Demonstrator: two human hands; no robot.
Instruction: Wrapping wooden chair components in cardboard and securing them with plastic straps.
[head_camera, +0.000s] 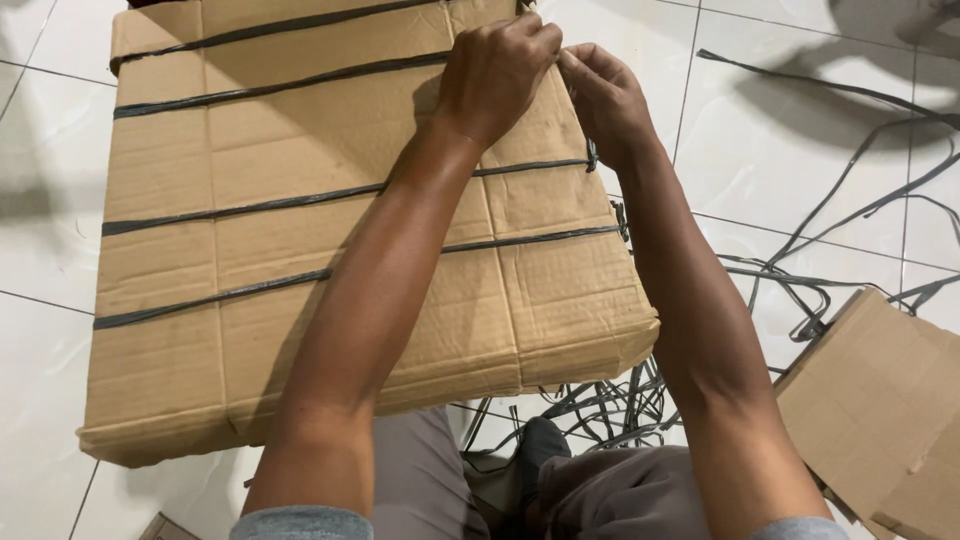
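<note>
Both your hands meet at the far right edge of the cardboard box (300, 250). Left hand (495, 75) is curled shut, right hand (600, 100) pinched closed beside it; both grips look to be on the end of a black strap (290, 85), though the fingers hide the contact itself. The box lies flat on the tiled floor (40, 400), just ahead of your knees. Five strap runs already cross the lid, taut, and one shows a knot (591, 156) at the right edge. So, by my read: strapping mostly done, this end not yet secured. Loose strap tangle (800, 270) lies right of the box, cardboard offcut (880, 400) beyond it.
</note>
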